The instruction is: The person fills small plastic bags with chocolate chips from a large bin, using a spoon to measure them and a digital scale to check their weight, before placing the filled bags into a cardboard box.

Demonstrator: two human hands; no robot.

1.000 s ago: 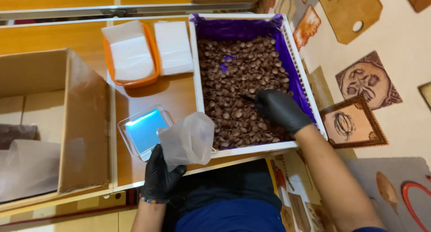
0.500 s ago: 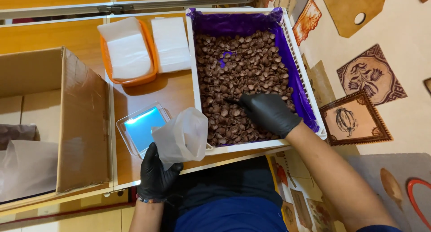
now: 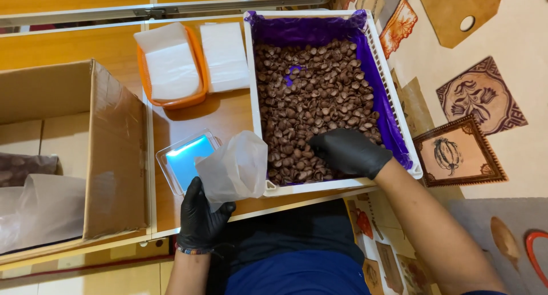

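My left hand [image 3: 201,216], in a black glove, holds a clear plastic bag [image 3: 235,167] upright by its lower end, just left of a white crate [image 3: 260,104]. The crate is lined with purple plastic [image 3: 381,95] and filled with small brown round pieces [image 3: 311,98]. My right hand [image 3: 347,152], also in a black glove, is pressed palm down into the brown pieces at the crate's near end, fingers curled among them. Whether it holds any pieces is hidden.
A small scale with a blue top [image 3: 184,160] sits on the wooden table [image 3: 68,47] under the bag. An orange tray [image 3: 171,67] holds white bags, with another white stack [image 3: 225,55] beside it. An open cardboard box [image 3: 108,152] stands at left.
My right hand has moved left and nearer along the crate, sinking into the brown pieces close to the bag. My left hand keeps holding the bag in about the same place.
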